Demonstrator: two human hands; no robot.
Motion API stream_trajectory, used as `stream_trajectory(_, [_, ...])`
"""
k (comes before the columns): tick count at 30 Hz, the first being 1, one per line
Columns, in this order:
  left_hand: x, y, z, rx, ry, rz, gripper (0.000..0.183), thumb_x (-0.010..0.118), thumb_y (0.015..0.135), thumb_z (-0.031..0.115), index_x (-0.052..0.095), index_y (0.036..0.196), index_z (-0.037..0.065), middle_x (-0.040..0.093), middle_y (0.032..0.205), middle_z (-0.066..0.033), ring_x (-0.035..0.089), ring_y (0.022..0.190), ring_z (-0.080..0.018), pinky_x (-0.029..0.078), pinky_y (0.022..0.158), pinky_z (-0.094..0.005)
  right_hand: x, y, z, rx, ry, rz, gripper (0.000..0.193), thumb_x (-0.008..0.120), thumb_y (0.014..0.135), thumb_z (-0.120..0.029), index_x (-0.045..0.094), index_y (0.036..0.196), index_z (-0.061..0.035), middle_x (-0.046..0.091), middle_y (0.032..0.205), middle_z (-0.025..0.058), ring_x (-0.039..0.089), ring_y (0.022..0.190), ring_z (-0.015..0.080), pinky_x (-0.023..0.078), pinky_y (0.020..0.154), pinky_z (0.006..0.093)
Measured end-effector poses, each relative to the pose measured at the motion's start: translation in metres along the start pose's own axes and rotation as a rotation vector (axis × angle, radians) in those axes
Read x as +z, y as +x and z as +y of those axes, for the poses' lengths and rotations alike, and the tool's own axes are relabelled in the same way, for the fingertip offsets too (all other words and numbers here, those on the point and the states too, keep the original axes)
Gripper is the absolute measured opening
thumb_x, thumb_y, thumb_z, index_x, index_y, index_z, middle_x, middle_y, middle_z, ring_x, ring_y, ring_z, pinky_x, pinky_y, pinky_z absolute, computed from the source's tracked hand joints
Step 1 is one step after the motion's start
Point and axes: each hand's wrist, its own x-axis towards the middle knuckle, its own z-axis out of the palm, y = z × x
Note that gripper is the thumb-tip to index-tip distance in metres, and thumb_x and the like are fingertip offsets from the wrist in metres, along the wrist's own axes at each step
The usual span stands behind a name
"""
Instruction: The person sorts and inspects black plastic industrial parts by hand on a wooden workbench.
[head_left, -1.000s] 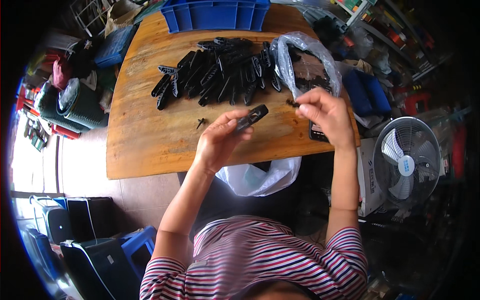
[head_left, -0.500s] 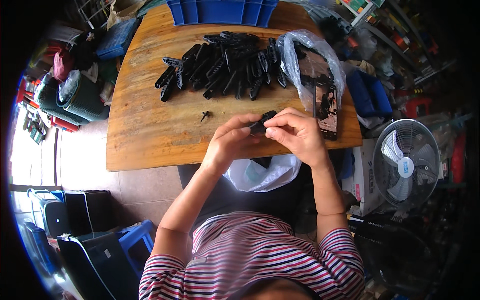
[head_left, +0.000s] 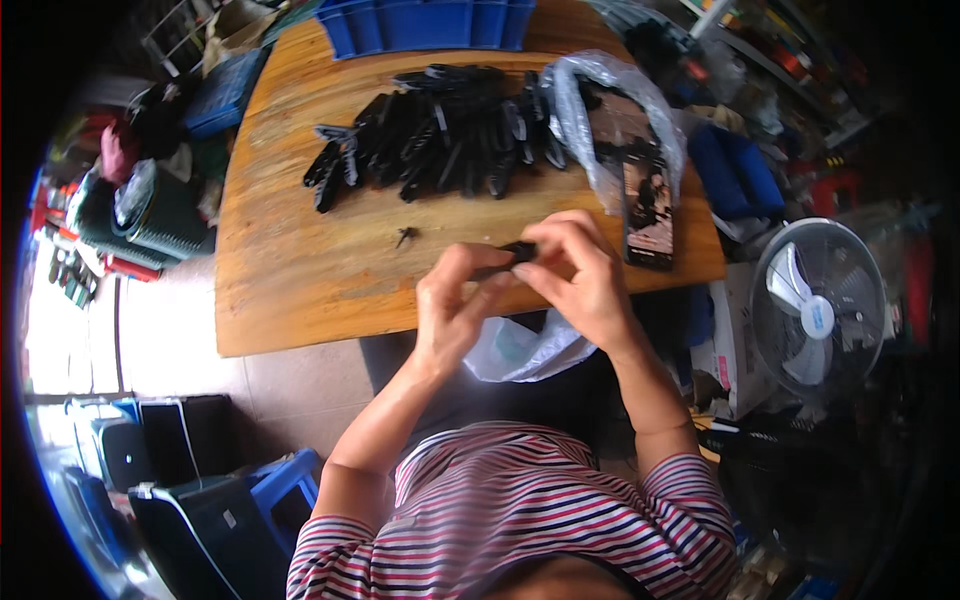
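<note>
Over the near edge of the wooden table point(head_left: 300, 290), both my hands are closed around one small black plastic part point(head_left: 517, 252). My left hand point(head_left: 455, 295) grips its left end between thumb and fingers. At its other end, my right hand point(head_left: 580, 280) pinches with thumb and fingertips. The fingers cover most of the part, so its exact kind is unclear. A tiny black piece point(head_left: 406, 236) lies alone on the wood to the left. Farther off is a heap of long black plastic parts point(head_left: 430, 135), shaped like clips or handles.
A clear plastic bag point(head_left: 590, 75) lies at the table's right, with a lit phone point(head_left: 648, 210) beside it. A blue crate point(head_left: 425, 28) stands at the far edge. A white bag point(head_left: 525, 350) hangs below the near edge. To the right stands a fan point(head_left: 815, 310).
Both hands stay on the black part. My left fingers have curled more tightly around it, and its angle has shifted slightly. The whole view has also shifted a little.
</note>
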Motion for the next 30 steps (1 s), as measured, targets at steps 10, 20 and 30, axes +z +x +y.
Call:
stream_trajectory(10, [-0.039, 0.005, 0.017, -0.143, 0.164, -0.102, 0.035, 0.068, 0.070, -0.003, 0.058, 0.103, 0.005, 0.056, 0.098, -0.0090, 0.053, 0.092, -0.0222, 0.046, 0.077, -0.0329, 0.001, -0.075, 0.020, 0.006, -0.016, -0.140, 0.030, 0.074, 0.073, -0.014, 0.057, 0.093, -0.0002, 0.060, 0.080, 0.0103, 0.061, 0.068, 0.0206, 0.049, 0.060, 0.0292])
stream_trajectory(20, [-0.162, 0.072, -0.035, 0.104, 1.104, 0.025, 0.014, 0.065, 0.075, 0.010, 0.059, 0.087, 0.007, 0.053, 0.088, -0.0119, 0.055, 0.076, -0.0295, 0.045, 0.066, -0.0375, -0.046, -0.015, 0.038, -0.054, -0.125, -0.223, 0.011, 0.064, 0.079, -0.009, 0.059, 0.087, -0.0028, 0.062, 0.081, 0.0101, 0.061, 0.073, 0.0220, 0.048, 0.068, 0.0316])
stream_trajectory(30, [-0.163, 0.065, -0.024, -0.029, 1.017, 0.135, 0.017, 0.057, 0.084, 0.019, 0.054, 0.078, 0.003, 0.055, 0.080, -0.0151, 0.056, 0.062, -0.0267, 0.046, 0.057, -0.0368, -0.102, 0.181, 0.221, 0.153, -0.662, -0.202, 0.020, 0.058, 0.074, 0.000, 0.062, 0.093, -0.0029, 0.065, 0.092, 0.0158, 0.061, 0.092, 0.0286, 0.046, 0.079, 0.0359])
